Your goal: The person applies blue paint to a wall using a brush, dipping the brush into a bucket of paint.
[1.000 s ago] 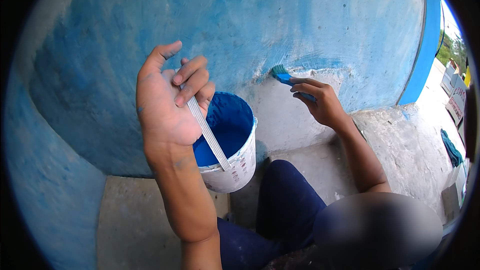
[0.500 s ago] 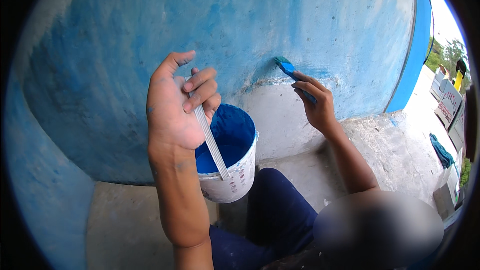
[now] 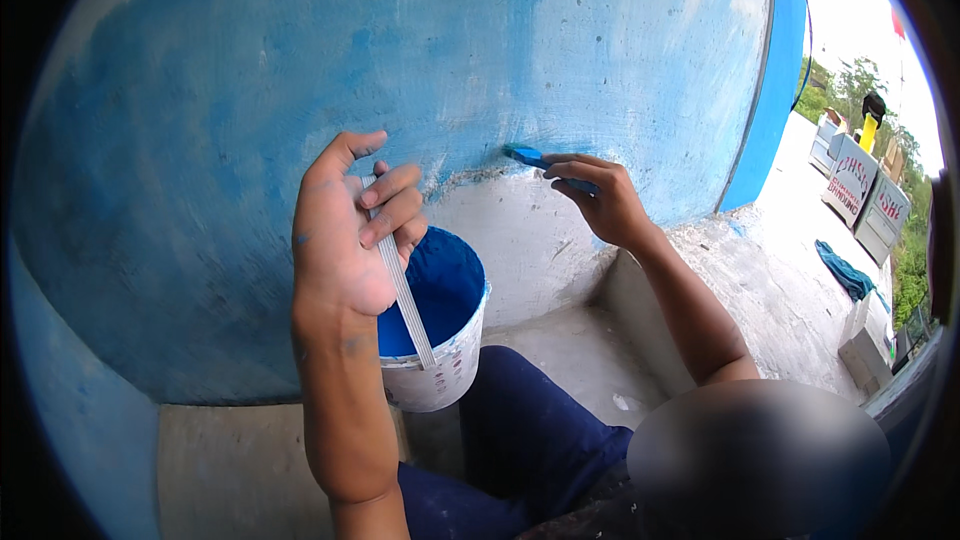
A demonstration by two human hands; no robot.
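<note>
My left hand [image 3: 332,240], palm turned up, has its fingers curled round the flat whitish strap handle [image 3: 408,305] of a paint bucket [image 3: 450,375]. The white bucket hangs beside my wrist, coated blue inside, with blue paint [image 3: 396,338] in it. Closed round a blue-handled paintbrush [image 3: 538,158] is my right hand [image 3: 612,205]. The brush's wet blue-green bristles touch the wall [image 3: 420,70], just above the border between its streaky blue coat and a whitish patch [image 3: 515,240]. Blue smudges mark my left hand.
Below the wall is a grey concrete ledge [image 3: 560,340], with my dark blue trouser leg [image 3: 535,420] in front. A bright blue pillar [image 3: 765,100] edges the wall. Outside at right are pale boxes [image 3: 850,178] and a dark teal cloth [image 3: 845,268].
The view has shifted somewhat to the right. Along the wall, the brush has moved left and down to the edge of the whitish patch, its handle now more level. My left hand still holds the bucket.
</note>
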